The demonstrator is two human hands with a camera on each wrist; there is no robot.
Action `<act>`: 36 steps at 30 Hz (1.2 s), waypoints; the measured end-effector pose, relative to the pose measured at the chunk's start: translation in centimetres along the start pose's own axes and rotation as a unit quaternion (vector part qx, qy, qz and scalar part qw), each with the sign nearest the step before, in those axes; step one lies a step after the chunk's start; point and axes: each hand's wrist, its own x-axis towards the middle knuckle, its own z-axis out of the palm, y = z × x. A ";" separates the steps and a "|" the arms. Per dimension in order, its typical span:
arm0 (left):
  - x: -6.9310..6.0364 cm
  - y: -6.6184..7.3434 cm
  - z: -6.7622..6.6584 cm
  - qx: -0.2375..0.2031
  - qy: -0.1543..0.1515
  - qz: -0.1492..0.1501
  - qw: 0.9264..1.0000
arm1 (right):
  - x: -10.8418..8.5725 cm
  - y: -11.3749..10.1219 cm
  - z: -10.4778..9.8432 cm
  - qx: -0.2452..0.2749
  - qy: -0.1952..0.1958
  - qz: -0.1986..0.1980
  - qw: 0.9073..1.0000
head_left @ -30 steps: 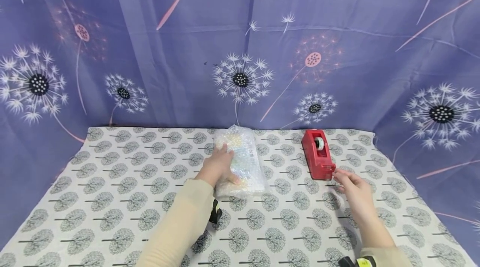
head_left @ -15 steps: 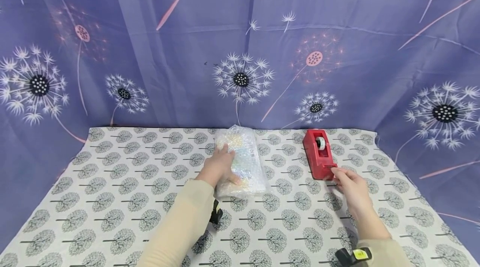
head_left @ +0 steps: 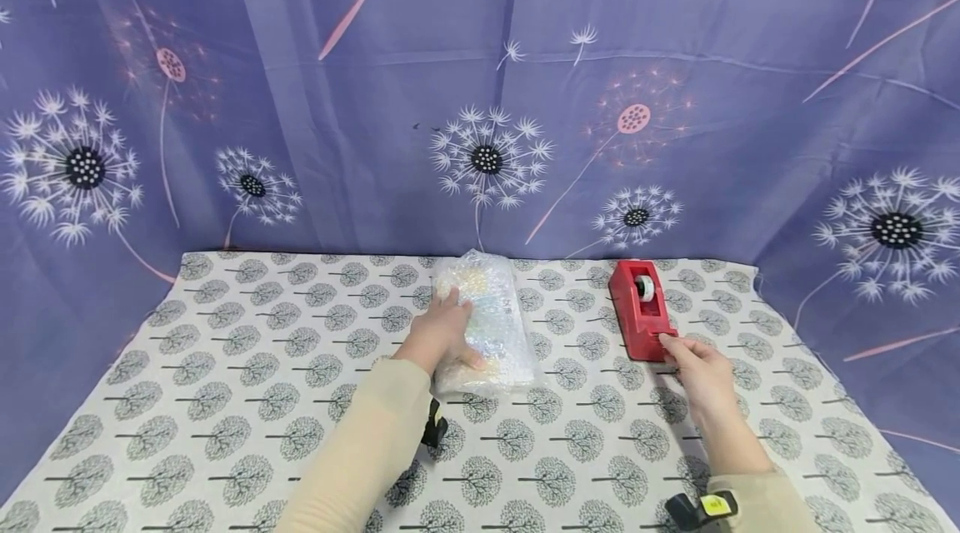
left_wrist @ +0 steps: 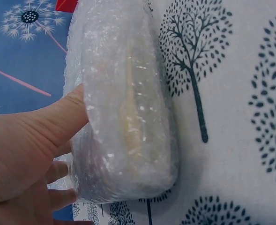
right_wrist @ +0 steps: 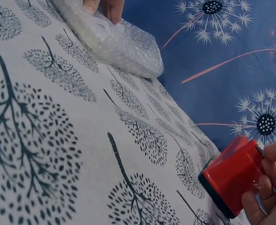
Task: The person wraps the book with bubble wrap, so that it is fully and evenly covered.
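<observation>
A package in clear bubble wrap (head_left: 495, 300), showing yellowish and bluish patches, lies near the table's far edge. My left hand (head_left: 442, 329) rests on its top, with fingers spread and the thumb toward the near end. In the left wrist view, the thumb (left_wrist: 65, 112) presses the wrap (left_wrist: 123, 117). Farther right stands a red tape dispenser (head_left: 628, 321) holding a small white tape roll (head_left: 647, 289). At its toothed cutter (right_wrist: 259, 150), my right hand (head_left: 701, 371) pinches with thumb and index finger. A clear bit of tape (right_wrist: 257, 184) shows by the fingers; its full length is hidden.
A white cloth with grey tree prints (head_left: 247, 400) covers the table. Behind it hangs a purple curtain with dandelion prints (head_left: 375, 141). Dark straps with yellow labels, like the right one (head_left: 705, 510), sit at the wrists.
My right fingers have moved slightly left and up, from just off the dispenser's front onto its cutter edge. My left hand and the package stay put; the head view shifts a little.
</observation>
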 end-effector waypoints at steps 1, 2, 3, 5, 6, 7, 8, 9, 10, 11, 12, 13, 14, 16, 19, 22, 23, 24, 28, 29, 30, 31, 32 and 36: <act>0.0 0.0 0.0 0.001 0.000 0.000 1.000 | 0.0 0.0 0.0 0.010 -0.003 0.004 1.000; 0.0 0.0 0.0 0.001 0.000 0.001 1.000 | 0.0 0.0 -0.1 0.023 -0.006 0.006 1.000; 0.0 0.1 0.0 0.000 0.000 0.001 1.000 | 0.0 -0.1 -0.1 0.033 -0.010 0.009 0.999; 0.0 0.1 0.0 -0.001 0.000 0.001 1.000 | 0.0 -0.1 -0.2 0.057 -0.022 0.017 0.998; 0.0 0.1 0.0 -0.001 0.000 0.001 1.000 | 0.0 -0.2 -0.3 0.067 -0.030 0.021 0.997; 0.0 0.1 0.0 -0.001 -0.001 0.001 1.000 | 0.0 -0.2 -0.3 0.080 -0.038 0.023 0.996; 0.0 0.2 0.0 -0.001 -0.001 0.000 1.000 | -0.1 -0.2 -0.3 0.087 -0.045 0.027 0.995; 0.0 0.2 -0.1 -0.001 -0.002 0.000 1.000 | -0.1 -0.3 -0.3 0.091 -0.051 0.030 0.994; -0.1 0.2 -0.1 -0.001 -0.002 0.000 1.000 | -0.2 -0.3 -0.4 0.096 -0.057 0.033 0.993; -0.1 0.2 -0.1 -0.001 -0.003 -0.001 1.000 | -0.2 -0.3 -0.4 0.102 -0.065 0.034 0.992; -0.1 0.3 -0.1 -0.001 -0.003 -0.001 1.000 | -0.2 -0.4 -0.4 0.108 -0.070 0.035 0.991; -0.2 0.3 -0.1 0.000 -0.004 -0.001 1.000 | -0.3 -0.4 -0.4 0.116 -0.071 0.040 0.990; -0.2 0.3 -0.2 0.000 -0.004 -0.002 1.000 | -0.4 -0.5 -0.4 0.121 -0.070 0.044 0.989; -0.3 0.3 -0.2 0.001 -0.005 -0.002 1.000 | -0.5 -0.5 -0.4 0.130 -0.074 0.050 0.987; -0.4 0.4 -0.3 0.002 -0.005 -0.003 1.000 | -0.7 -0.6 -0.3 0.133 -0.075 0.060 0.986; -0.6 0.5 -0.4 0.001 -0.004 -0.004 1.000 | -0.7 -0.5 -0.3 0.132 -0.085 0.059 0.986; -0.6 0.5 -0.4 0.001 -0.004 -0.004 1.000 | -0.6 -0.5 -0.3 0.135 -0.087 0.059 0.985; -0.6 0.5 -0.4 0.001 -0.004 -0.004 1.000 | -0.7 -0.5 -0.3 0.139 -0.089 0.057 0.985; -0.5 0.4 -0.4 0.003 -0.003 -0.002 1.000 | -0.7 -0.3 -0.5 0.161 -0.097 0.048 0.981; -0.5 0.4 -0.4 0.003 -0.003 -0.001 1.000 | -0.7 -0.3 -0.6 0.172 -0.098 0.050 0.979; -0.5 0.3 -0.3 0.003 -0.002 -0.001 1.000 | -0.7 -0.3 -0.6 0.179 -0.097 0.051 0.978; -0.5 0.3 -0.3 0.004 -0.002 0.000 1.000 | -0.7 -0.3 -0.6 0.181 -0.098 0.051 0.977; -0.4 0.3 -0.3 0.003 -0.002 -0.001 1.000 | -0.7 -0.3 -0.6 0.180 -0.096 0.053 0.977; -0.4 0.3 -0.3 0.002 -0.003 -0.002 1.000 | -0.7 -0.2 -0.6 0.117 -0.088 0.045 0.988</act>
